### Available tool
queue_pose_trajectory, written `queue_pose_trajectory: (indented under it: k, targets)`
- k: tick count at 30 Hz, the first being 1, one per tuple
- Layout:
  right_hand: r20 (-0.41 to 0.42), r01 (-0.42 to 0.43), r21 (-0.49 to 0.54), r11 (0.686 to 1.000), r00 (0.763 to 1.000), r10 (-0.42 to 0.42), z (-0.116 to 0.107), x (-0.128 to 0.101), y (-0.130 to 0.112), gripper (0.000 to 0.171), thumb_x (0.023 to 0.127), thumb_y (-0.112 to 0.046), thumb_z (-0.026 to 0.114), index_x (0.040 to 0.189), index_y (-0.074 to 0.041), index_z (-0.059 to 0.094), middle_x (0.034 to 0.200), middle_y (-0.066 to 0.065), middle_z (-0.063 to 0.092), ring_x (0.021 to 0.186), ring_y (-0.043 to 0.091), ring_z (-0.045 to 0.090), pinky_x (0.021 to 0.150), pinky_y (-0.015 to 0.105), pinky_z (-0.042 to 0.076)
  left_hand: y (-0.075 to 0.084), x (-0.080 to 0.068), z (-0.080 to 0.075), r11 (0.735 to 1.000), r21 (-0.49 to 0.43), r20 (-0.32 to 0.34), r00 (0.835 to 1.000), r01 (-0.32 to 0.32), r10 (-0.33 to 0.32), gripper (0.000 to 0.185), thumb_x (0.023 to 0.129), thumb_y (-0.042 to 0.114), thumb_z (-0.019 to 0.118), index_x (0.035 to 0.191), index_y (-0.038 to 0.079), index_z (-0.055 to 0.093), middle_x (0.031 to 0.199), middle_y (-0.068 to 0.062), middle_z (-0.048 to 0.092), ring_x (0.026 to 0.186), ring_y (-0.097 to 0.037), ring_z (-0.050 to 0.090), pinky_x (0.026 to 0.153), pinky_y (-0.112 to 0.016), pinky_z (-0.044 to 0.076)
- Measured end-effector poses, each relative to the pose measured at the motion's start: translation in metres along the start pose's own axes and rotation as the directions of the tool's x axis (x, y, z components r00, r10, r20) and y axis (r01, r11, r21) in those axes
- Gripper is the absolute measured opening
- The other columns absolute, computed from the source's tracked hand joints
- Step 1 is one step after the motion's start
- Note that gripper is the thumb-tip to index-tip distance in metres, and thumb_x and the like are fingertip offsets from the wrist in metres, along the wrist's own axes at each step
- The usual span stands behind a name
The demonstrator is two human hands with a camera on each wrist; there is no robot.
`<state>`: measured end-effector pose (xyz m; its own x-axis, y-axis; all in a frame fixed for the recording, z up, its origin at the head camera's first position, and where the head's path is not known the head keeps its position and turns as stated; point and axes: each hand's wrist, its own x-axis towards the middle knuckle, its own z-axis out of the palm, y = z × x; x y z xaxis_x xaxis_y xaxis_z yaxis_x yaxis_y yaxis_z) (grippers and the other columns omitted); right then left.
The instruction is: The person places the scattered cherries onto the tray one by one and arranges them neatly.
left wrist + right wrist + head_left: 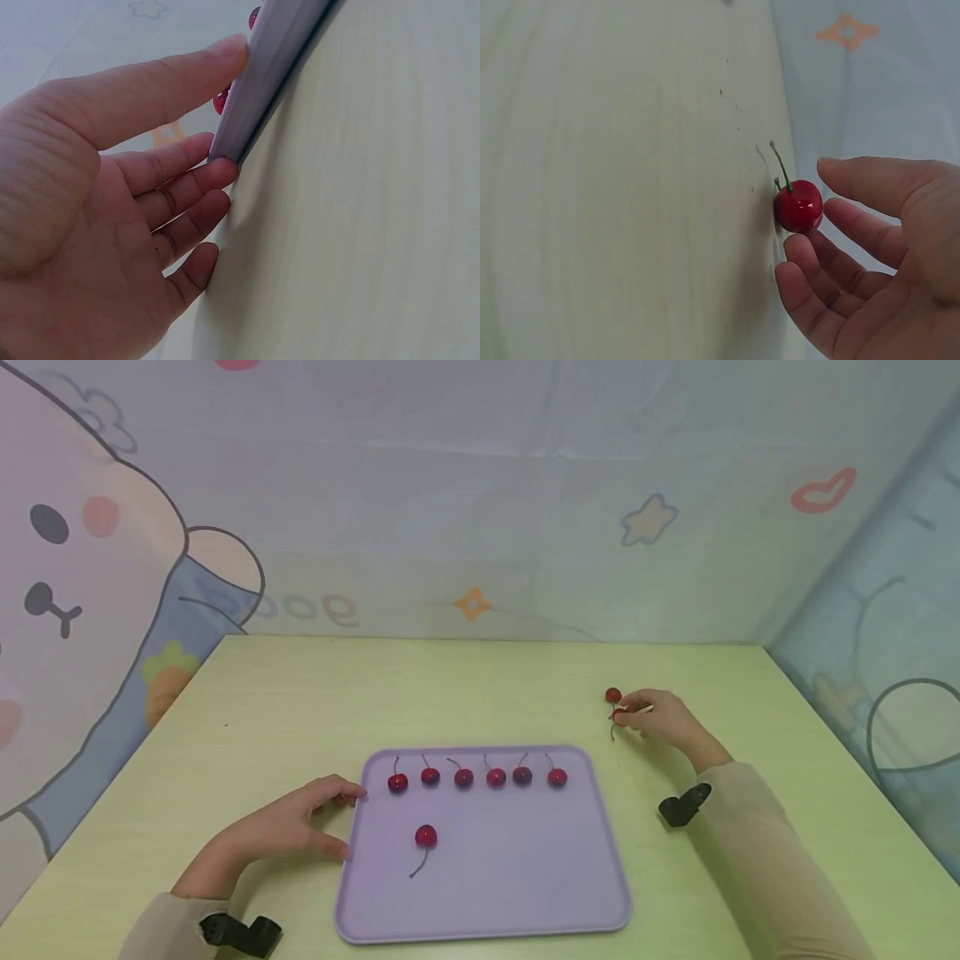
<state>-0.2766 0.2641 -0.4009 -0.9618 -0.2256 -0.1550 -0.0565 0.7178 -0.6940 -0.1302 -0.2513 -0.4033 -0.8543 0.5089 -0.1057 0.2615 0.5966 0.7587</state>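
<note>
My left hand (288, 822) touches the left rim of a lilac tray (525, 877), thumb and fingers spread apart. In the left wrist view, the fingertips of the left hand (112, 202) meet the tray's edge (262, 75). My right hand (663, 718) is at a cherry (619, 716) on the table, right of the tray. Another cherry (612, 695) lies just beyond. In the right wrist view, the thumb and fingers of the right hand (885, 247) stand around a red cherry (799, 206), the thumb slightly apart from it. A second stem shows behind that cherry.
Several cherries, including a dark one (463, 777), form a row along the tray's far side, stems mostly pointing away. One cherry (426, 837) lies nearer, left of the tray's middle, stem toward me. A printed cloth (480, 510) hangs behind the pale table (450, 693).
</note>
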Motion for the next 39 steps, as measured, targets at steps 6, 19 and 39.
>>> queue_pose_trajectory:
  k: [6, 19, 39]
  targets:
    - [0.0, -0.016, -0.029, 0.999, 1.0, 0.016, 0.002, 0.003, 0.001, 0.047, 0.094, -0.027, 0.062, 0.129, 0.004, 0.053, 0.123, 0.025, 0.057, 0.089, 0.026, 0.063, 0.073, 0.031, 0.051, -0.001, 0.0, 0.0, 1.0, -0.005, 0.004, 1.0, 0.002, -0.002, 0.064, 0.072, 0.031, 0.083, 0.125, 0.009, 0.054, 0.126, -0.009, 0.052, 0.117, -0.03, 0.043, 0.1, -0.032, 0.038]
    - [-0.02, -0.002, -0.034, 0.999, 1.0, 0.002, 0.005, 0.004, 0.001, 0.042, 0.094, -0.024, 0.062, 0.124, 0.005, 0.057, 0.121, 0.024, 0.058, 0.096, 0.029, 0.06, 0.074, 0.032, 0.052, -0.003, 0.001, 0.0, 1.0, 0.0, 0.008, 1.0, 0.004, -0.004, 0.065, 0.072, 0.032, 0.083, 0.126, 0.01, 0.054, 0.126, -0.008, 0.052, 0.117, -0.03, 0.043, 0.101, -0.033, 0.038]
    - [-0.071, 0.033, -0.05, 0.998, 0.997, -0.037, -0.003, -0.001, -0.011, 0.041, 0.094, -0.024, 0.061, 0.124, 0.002, 0.058, 0.119, 0.022, 0.059, 0.101, 0.033, 0.06, 0.073, 0.033, 0.052, 0.001, 0.002, -0.002, 1.0, -0.014, 0.013, 1.0, 0.01, -0.009, 0.066, 0.073, 0.031, 0.083, 0.127, 0.009, 0.053, 0.127, -0.009, 0.052, 0.117, -0.03, 0.043, 0.102, -0.043, 0.037]
